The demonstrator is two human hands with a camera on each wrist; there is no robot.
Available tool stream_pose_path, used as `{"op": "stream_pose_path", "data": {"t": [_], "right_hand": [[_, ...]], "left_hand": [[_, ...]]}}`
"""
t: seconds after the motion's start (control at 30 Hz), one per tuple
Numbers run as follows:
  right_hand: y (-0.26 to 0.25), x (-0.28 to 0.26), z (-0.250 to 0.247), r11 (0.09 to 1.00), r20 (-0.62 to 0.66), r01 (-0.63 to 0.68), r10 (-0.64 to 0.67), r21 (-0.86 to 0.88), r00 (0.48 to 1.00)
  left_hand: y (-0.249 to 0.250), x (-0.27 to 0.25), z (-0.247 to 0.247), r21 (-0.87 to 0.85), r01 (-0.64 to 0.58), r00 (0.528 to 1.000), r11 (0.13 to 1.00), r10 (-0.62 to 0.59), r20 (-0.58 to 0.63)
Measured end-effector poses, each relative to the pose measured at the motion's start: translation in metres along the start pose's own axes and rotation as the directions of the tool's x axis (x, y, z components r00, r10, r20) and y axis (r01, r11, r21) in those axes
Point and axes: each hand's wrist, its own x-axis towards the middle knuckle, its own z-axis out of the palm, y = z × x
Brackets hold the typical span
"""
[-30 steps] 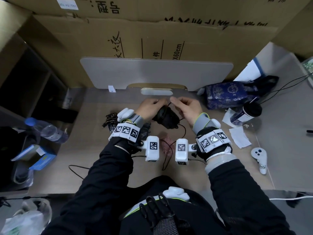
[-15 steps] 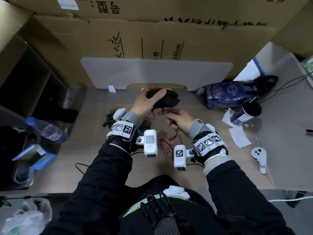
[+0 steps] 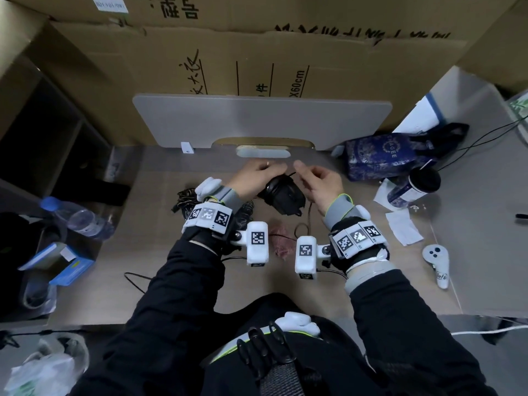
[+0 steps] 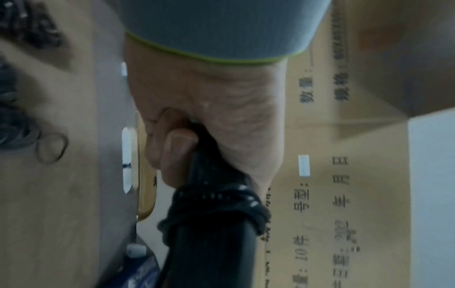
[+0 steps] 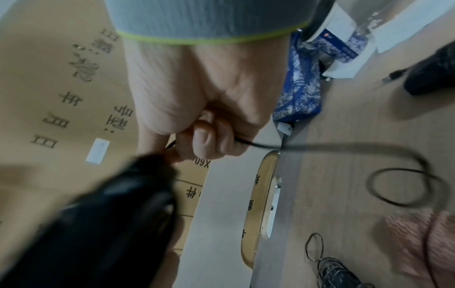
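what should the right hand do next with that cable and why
Probably carry the cable over the black device for another wrap. The left hand grips the device, which already bears coils; the right hand pinches the cable beside it, and loose cable lies looped on the table.

device [image 3: 283, 195] under fingers of left hand [image 3: 254, 180]: plain black, glossy. cord [image 5: 270, 145] pinched in fingers of right hand [image 3: 321, 185]: black too. cuffs [image 4: 216, 27] wrist-side of the fingers: grey, lime-green edge. bag [image 3: 383, 155] right of the right fingers: dark blue, pale floral print. scrap [image 3: 278, 244] wrist-side, between both hands: pink.
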Motion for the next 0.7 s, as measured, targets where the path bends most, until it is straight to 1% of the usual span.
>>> {"op": "stream_pose_path", "data": {"t": [0.07,0.13,0.27,0.37,0.43,0.5,0.53,0.57,0.6,0.63,0.67,0.7], "right_hand": [[0.003,0.000,-0.003,0.999,-0.015,0.011,-0.011,0.044,1.000],[0.005,0.000,-0.003,0.996,0.017,0.011,-0.013,0.088,1.000],[0.007,-0.001,0.003,0.991,0.085,-0.042,0.032,0.124,0.996],[0.005,-0.003,0.005,0.994,0.088,-0.061,0.053,0.096,0.995],[0.004,-0.006,0.008,0.991,0.093,-0.099,0.091,0.086,0.991],[0.008,-0.006,0.010,0.994,0.137,-0.107,0.104,0.012,0.985],[0.010,-0.009,0.010,0.995,0.203,-0.088,0.097,-0.051,0.974],[0.010,-0.013,0.011,0.991,0.291,-0.075,0.105,-0.112,0.951],[0.009,-0.017,0.012,0.983,0.382,-0.077,0.135,-0.164,0.914],[0.006,-0.023,0.013,0.974,0.458,-0.086,0.176,-0.211,0.871],[0.002,-0.026,0.014,0.962,0.503,-0.085,0.209,-0.258,0.839],[-0.006,-0.028,0.015,0.951,0.521,-0.061,0.219,-0.303,0.825]], "left_hand": [[0.001,-0.004,0.004,-0.215,0.049,0.999,0.975,-0.048,0.010],[-0.002,-0.005,0.005,-0.325,0.067,0.998,0.943,-0.070,0.004],[-0.005,-0.005,0.004,-0.459,0.064,0.997,0.886,-0.078,-0.012],[-0.003,-0.007,0.003,-0.493,0.013,0.997,0.870,-0.049,-0.059],[-0.006,-0.007,0.001,-0.480,-0.039,0.997,0.876,0.006,-0.071],[-0.010,-0.004,0.000,-0.460,-0.080,0.995,0.884,0.041,-0.092],[-0.011,-0.002,0.000,-0.458,-0.104,0.991,0.883,0.051,-0.126],[-0.015,0.001,0.000,-0.427,-0.126,0.981,0.896,0.049,-0.187],[-0.019,0.005,-0.002,-0.346,-0.148,0.962,0.926,0.054,-0.267],[-0.020,0.006,-0.005,-0.215,-0.155,0.933,0.964,0.072,-0.352],[-0.023,0.008,-0.008,-0.071,-0.159,0.905,0.985,0.116,-0.410],[-0.026,0.008,-0.012,0.076,-0.138,0.896,0.988,0.157,-0.416]]}}
